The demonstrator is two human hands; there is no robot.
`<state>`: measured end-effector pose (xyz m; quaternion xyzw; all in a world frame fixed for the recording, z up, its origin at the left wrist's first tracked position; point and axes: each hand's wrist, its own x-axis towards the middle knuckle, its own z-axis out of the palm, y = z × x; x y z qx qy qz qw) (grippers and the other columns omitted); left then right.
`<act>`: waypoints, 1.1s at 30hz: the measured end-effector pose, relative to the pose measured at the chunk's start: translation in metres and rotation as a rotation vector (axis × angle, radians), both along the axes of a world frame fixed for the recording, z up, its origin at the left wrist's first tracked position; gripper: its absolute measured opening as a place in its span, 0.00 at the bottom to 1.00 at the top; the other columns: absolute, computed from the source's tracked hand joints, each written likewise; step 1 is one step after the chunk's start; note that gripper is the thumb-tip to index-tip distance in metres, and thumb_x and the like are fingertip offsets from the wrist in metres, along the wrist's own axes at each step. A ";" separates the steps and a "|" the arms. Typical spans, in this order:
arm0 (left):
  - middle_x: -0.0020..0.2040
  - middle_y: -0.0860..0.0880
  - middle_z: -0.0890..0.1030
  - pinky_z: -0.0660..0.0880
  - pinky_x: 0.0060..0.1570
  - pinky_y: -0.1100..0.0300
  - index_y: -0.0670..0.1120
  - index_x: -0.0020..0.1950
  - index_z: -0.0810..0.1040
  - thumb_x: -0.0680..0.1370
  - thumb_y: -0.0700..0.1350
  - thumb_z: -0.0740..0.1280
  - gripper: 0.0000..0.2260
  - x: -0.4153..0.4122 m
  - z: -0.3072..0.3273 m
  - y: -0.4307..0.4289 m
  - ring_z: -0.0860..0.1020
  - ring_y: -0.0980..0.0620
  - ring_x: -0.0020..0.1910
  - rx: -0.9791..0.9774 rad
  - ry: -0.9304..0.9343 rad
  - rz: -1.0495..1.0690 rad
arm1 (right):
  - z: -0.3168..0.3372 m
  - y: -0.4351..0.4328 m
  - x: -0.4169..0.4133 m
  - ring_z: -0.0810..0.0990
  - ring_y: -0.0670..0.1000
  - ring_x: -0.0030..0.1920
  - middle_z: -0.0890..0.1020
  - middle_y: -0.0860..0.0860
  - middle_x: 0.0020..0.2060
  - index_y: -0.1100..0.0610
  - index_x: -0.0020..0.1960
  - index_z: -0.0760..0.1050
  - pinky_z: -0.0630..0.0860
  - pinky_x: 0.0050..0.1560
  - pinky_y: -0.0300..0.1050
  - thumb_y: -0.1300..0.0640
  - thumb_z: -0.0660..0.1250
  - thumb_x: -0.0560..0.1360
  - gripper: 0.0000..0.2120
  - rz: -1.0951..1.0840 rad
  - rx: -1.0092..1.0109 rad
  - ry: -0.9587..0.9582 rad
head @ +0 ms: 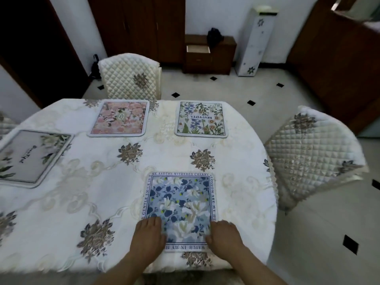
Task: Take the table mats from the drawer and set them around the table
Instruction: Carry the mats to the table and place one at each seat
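A blue floral mat with lettering round its border lies flat near the front edge of the table. My left hand rests on its near left corner and my right hand on its near right corner, fingers curled down on the mat. A pink floral mat and a white botanical mat lie along the far edge. A grey mat with white flowers lies at the left. The open drawer shows in the brown cabinet at the back.
Quilted cream chairs stand at the far side and at the right of the table. A tall white floral stand is beside the cabinet. Tiled floor with black diamonds spreads to the right.
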<state>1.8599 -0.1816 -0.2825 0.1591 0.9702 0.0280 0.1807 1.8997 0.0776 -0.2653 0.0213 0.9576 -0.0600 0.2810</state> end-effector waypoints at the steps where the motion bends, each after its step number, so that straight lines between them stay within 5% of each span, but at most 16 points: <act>1: 0.43 0.47 0.81 0.78 0.42 0.51 0.47 0.48 0.78 0.68 0.56 0.64 0.16 0.001 0.011 0.009 0.80 0.45 0.41 0.004 0.043 -0.008 | 0.010 0.008 0.000 0.74 0.59 0.61 0.76 0.58 0.60 0.57 0.66 0.67 0.69 0.58 0.51 0.40 0.54 0.78 0.25 0.001 -0.019 0.041; 4: 0.40 0.49 0.78 0.76 0.40 0.53 0.49 0.47 0.78 0.68 0.58 0.68 0.16 0.010 0.043 0.042 0.77 0.47 0.39 0.009 0.089 -0.007 | 0.036 0.038 0.006 0.76 0.57 0.54 0.77 0.55 0.54 0.55 0.59 0.69 0.65 0.45 0.49 0.40 0.57 0.77 0.21 0.048 -0.041 0.120; 8: 0.52 0.49 0.73 0.67 0.45 0.55 0.50 0.56 0.70 0.78 0.59 0.59 0.15 0.033 0.080 0.105 0.71 0.48 0.50 0.127 0.097 0.116 | 0.077 0.099 0.015 0.75 0.57 0.56 0.75 0.54 0.55 0.54 0.58 0.69 0.67 0.50 0.50 0.42 0.59 0.77 0.18 0.093 -0.061 0.172; 16: 0.45 0.50 0.69 0.66 0.43 0.52 0.52 0.50 0.65 0.77 0.59 0.58 0.12 0.058 0.146 0.212 0.71 0.48 0.48 0.112 0.189 0.097 | 0.148 0.210 0.032 0.74 0.57 0.49 0.71 0.54 0.43 0.53 0.46 0.62 0.62 0.43 0.48 0.49 0.60 0.75 0.09 0.112 -0.119 0.356; 23: 0.50 0.50 0.75 0.62 0.43 0.53 0.50 0.55 0.70 0.77 0.59 0.59 0.14 0.043 0.176 0.257 0.74 0.47 0.51 0.082 0.301 0.031 | 0.172 0.260 0.037 0.78 0.59 0.52 0.79 0.55 0.50 0.54 0.48 0.70 0.71 0.47 0.48 0.49 0.61 0.71 0.10 0.030 -0.101 0.434; 28: 0.34 0.50 0.74 0.61 0.32 0.55 0.50 0.41 0.71 0.64 0.54 0.73 0.14 0.027 0.170 0.288 0.74 0.46 0.33 0.023 0.355 -0.168 | 0.177 0.295 0.057 0.79 0.57 0.51 0.81 0.53 0.49 0.51 0.52 0.73 0.73 0.47 0.46 0.47 0.61 0.70 0.13 -0.136 -0.103 0.498; 33: 0.31 0.51 0.74 0.61 0.31 0.56 0.51 0.38 0.71 0.61 0.54 0.72 0.14 0.027 0.172 0.347 0.74 0.47 0.30 0.031 0.386 -0.266 | 0.185 0.344 0.082 0.80 0.57 0.48 0.81 0.52 0.47 0.49 0.49 0.74 0.71 0.44 0.47 0.45 0.63 0.70 0.12 -0.252 -0.070 0.536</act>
